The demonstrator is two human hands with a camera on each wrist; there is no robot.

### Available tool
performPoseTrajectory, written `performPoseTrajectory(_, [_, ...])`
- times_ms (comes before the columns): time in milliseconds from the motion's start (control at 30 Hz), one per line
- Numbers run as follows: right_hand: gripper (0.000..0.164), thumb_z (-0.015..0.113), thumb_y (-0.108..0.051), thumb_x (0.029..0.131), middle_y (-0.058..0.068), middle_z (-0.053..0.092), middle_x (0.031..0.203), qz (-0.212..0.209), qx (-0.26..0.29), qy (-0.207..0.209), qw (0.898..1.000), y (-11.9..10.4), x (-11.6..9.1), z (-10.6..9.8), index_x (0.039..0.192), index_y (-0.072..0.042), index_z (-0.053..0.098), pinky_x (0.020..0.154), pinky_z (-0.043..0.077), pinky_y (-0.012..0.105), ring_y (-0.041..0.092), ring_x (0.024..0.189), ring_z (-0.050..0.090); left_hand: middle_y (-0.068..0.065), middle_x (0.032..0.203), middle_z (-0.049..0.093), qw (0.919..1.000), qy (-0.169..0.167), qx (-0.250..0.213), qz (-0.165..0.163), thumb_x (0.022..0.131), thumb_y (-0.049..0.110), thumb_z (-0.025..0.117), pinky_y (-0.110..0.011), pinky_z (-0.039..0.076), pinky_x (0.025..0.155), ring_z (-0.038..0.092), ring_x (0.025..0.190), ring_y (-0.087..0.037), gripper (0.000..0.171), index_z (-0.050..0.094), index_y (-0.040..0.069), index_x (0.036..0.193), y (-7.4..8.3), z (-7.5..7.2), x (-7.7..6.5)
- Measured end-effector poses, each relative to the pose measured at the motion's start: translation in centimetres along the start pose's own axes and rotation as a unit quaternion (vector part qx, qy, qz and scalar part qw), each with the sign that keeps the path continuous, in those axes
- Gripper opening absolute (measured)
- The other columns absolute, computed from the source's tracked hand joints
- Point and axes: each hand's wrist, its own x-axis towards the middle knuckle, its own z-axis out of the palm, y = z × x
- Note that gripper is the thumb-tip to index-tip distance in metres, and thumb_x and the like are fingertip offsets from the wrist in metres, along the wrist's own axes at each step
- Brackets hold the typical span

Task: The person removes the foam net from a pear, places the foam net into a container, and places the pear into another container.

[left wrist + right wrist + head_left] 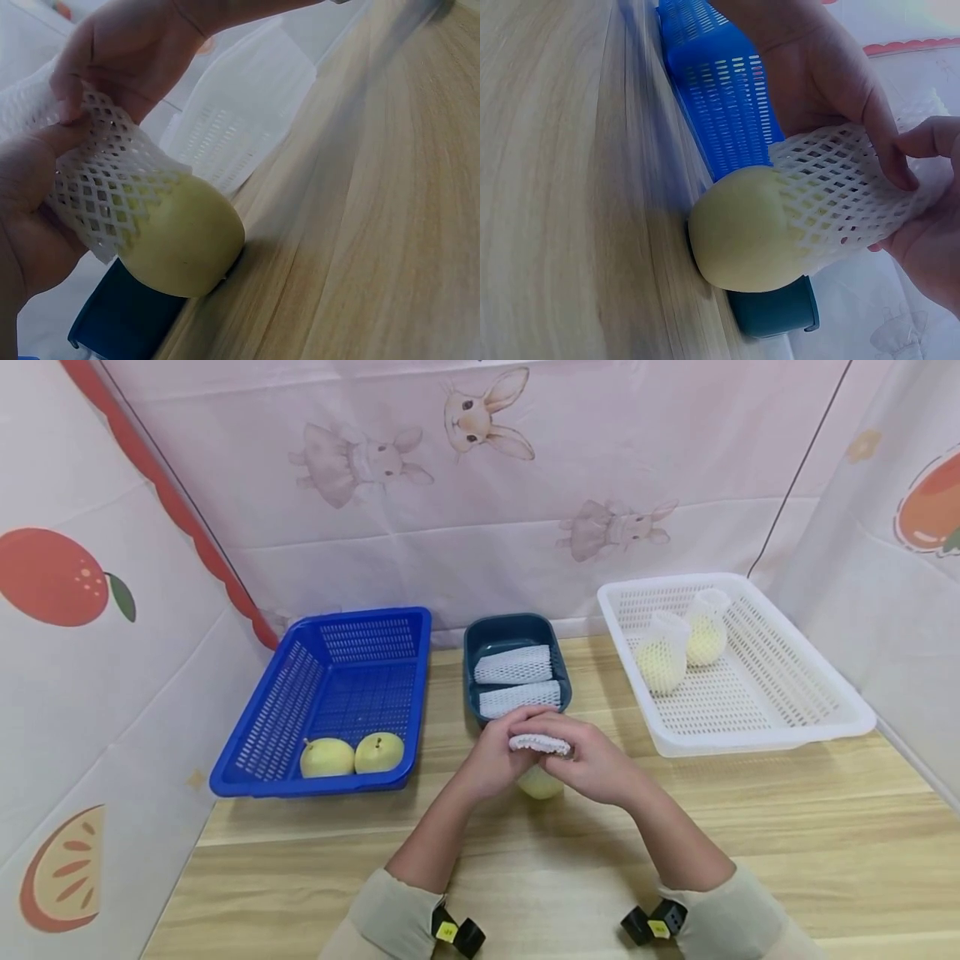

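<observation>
My left hand [491, 762] and right hand [596, 762] meet at the middle of the table, one on each side of a white foam net sleeve [540, 744]. Fingers and thumbs of both grip its upper part. Below them a pale yellow pear [541, 783] sticks out of the sleeve. In the left wrist view the mesh covers the upper side of the pear [191, 244], while its rounded lower part is bare and close over the tabletop. The right wrist view shows the same bare end of the pear [739, 229] and the stretched mesh [832, 191].
Just behind my hands stands a dark teal tray [517, 628] with two flat foam sleeves [513, 665]. To the left, a blue basket [422, 693] holds two bare pears [327, 758]. A white basket [757, 739] at right contains two pears in foam sleeves [662, 656].
</observation>
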Motion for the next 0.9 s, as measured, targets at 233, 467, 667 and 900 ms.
performPoseTrajectory(233, [0.028, 0.058, -0.003, 0.091, 0.003, 0.063, 0.121, -0.02, 0.018, 0.009, 1.0, -0.1, 0.1, 0.0, 0.117, -0.009, 0.065, 0.098, 0.044, 0.027, 0.017, 0.116, 0.055, -0.001, 0.129, 0.058, 0.9998, -0.005, 0.017, 0.002, 0.084, 0.008, 0.069, -0.027, 0.042, 0.101, 0.052, 0.121, -0.012, 0.053, 0.049, 0.01, 0.133, 0.0, 0.0, 0.1])
performPoseTrajectory(467, [0.024, 0.06, -0.009, 0.091, -0.002, 0.066, 0.115, -0.018, 0.06, 0.021, 0.998, -0.2, 0.0, -0.1, 0.113, -0.014, 0.067, 0.098, 0.044, 0.025, 0.012, 0.114, 0.056, -0.006, 0.135, 0.053, 0.9991, 0.004, 0.004, -0.043, 0.079, 0.006, 0.074, -0.031, 0.038, 0.105, 0.047, 0.127, -0.017, 0.064, 0.045, 0.008, 0.137, 0.7, 0.2, -0.2])
performPoseTrajectory(667, [0.024, 0.06, -0.009, 0.091, -0.002, 0.065, 0.116, -0.022, 0.088, 0.021, 0.996, -0.5, 0.1, -0.1, 0.113, -0.014, 0.067, 0.099, 0.043, 0.026, 0.013, 0.115, 0.055, -0.004, 0.13, 0.057, 0.9994, -0.01, 0.031, -0.006, 0.081, 0.011, 0.074, -0.027, 0.041, 0.102, 0.052, 0.121, -0.015, 0.056, 0.051, 0.009, 0.132, 0.3, 0.5, -0.4])
performPoseTrajectory(900, [0.025, 0.061, -0.007, 0.09, -0.001, 0.065, 0.115, -0.033, 0.096, 0.028, 0.994, -0.9, 0.0, -0.2, 0.114, -0.011, 0.066, 0.097, 0.044, 0.027, 0.014, 0.112, 0.057, -0.002, 0.12, 0.063, 0.9995, -0.017, 0.028, -0.005, 0.085, 0.012, 0.069, -0.025, 0.045, 0.097, 0.058, 0.111, -0.011, 0.041, 0.058, 0.01, 0.124, -0.2, 0.5, -0.4])
